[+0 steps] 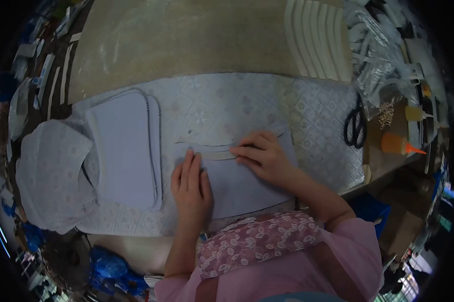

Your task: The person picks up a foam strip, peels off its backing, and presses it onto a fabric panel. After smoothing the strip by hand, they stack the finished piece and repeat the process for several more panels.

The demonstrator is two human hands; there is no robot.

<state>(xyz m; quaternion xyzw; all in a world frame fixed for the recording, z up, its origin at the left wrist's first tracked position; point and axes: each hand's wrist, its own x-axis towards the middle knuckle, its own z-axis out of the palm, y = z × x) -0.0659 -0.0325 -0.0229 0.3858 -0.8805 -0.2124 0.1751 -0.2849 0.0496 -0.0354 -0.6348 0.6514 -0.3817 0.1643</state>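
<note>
Resting left hand point(190, 187), fingers extended, at left end of strip point(218, 155), along panel's point(242, 189) upper edge; pinching right end with half-curled right hand point(268, 158). Seeing cloth point(323, 136) between panel and scissors point(356, 126).

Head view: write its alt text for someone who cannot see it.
A person's left hand and right hand hold a pale curved strip against a lavender-grey panel on patterned cloth. Similar panels are stacked on the left; black-handled scissors and an orange-tipped bottle lie on the right.
</note>
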